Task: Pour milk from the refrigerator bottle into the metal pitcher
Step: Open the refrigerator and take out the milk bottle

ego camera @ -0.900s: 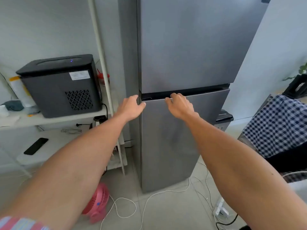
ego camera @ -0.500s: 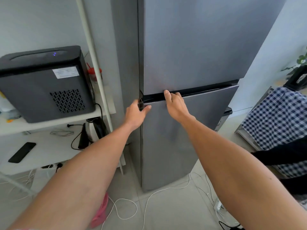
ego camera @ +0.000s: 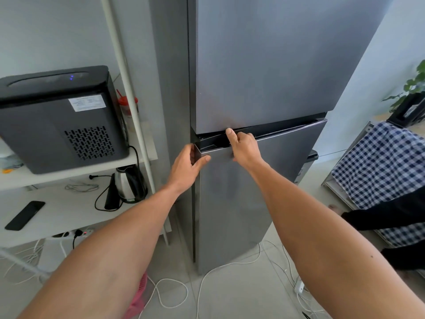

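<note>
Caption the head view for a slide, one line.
Both hands grip the top edge of the fridge's lower door, left hand at its corner, right hand beside it; door just cracked open.

Left hand (ego camera: 187, 165) grips the lower refrigerator door's (ego camera: 241, 199) corner; right hand (ego camera: 245, 147) hooks over its top edge.

Around me stand pale walls (ego camera: 46, 31) and a light tiled floor (ego camera: 241, 295) strewn with white cables (ego camera: 170, 293), a white shelf unit (ego camera: 69, 173) on my left, checked cloth (ego camera: 379, 166) on my right.
</note>
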The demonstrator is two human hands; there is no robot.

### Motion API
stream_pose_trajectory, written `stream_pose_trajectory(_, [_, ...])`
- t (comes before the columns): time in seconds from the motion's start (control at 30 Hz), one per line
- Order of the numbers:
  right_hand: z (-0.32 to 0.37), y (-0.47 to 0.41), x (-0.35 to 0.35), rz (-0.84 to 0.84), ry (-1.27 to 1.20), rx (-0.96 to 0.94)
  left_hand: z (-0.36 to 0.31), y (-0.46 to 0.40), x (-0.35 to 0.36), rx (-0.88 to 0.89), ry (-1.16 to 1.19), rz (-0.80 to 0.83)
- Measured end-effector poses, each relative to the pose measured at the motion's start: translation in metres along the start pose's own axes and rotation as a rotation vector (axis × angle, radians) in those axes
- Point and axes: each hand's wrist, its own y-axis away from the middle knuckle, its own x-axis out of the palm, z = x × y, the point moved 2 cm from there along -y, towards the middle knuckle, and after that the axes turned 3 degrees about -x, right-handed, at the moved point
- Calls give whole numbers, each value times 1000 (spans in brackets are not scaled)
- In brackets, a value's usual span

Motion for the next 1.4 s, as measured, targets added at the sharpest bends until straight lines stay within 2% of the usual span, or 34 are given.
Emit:
stream_pose_trajectory(0.13, [-1, 14, -14, 26, 21, 13, -6, 21, 4, -21, 38, -101])
stream_pose_trajectory(0.27, [-8, 38, -33, -41, 77, 122, -16, 36, 9, -106, 186, -158])
stream_pose_trajectory(0.33, [-11, 52, -46, -80, 128, 191, -16, 42, 18, -140, 177, -113])
stream_pose_trajectory(0.5, [-35, 79, -90, -123, 125, 326, -11, 59, 62, -119, -12, 30])
stream_pose_trajectory(0.9, [-98, 158, -219, -116, 214, 272, -70, 121, 177, -68, 18, 345])
stream_pose_trajectory(1.0, [-114, 178, -248, -125, 201, 266, -95, 142, 197, 3, -39, 407])
stream_pose_trajectory(1.13, [-136, 204, -282, -101, 258, 263, -125, 157, 225, 169, -309, 412])
stream_pose_trajectory(1.4, [-165, 239, -328, -229, 650, 325, -170, 157, 280, 465, -511, 584])
